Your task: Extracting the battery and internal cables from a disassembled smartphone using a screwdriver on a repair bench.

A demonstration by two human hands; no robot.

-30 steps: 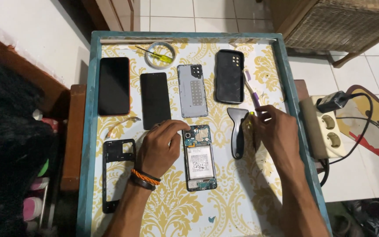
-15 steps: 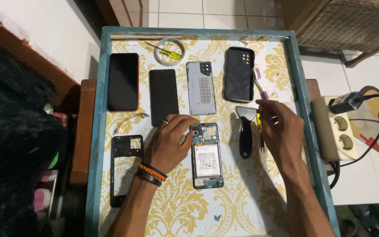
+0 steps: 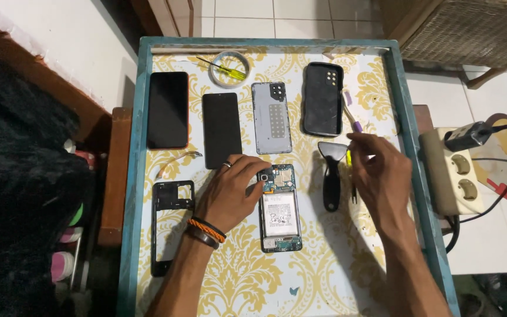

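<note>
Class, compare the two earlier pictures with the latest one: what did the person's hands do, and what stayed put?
The right hand lifted slightly up the table, away from the black scraper, its fingers pinching something small and yellow. The left hand kept pressing the opened phone. The other parts lie unmoved.

Two black screens (image 3: 168,110) (image 3: 222,130), one opened phone (image 3: 279,206) (battery showing), one frame (image 3: 171,226), one case (image 3: 322,98).

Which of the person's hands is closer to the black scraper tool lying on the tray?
Right. The right hand hovers just beside the scraper, on its right. The left hand rests on the opened phone, further left.
</note>
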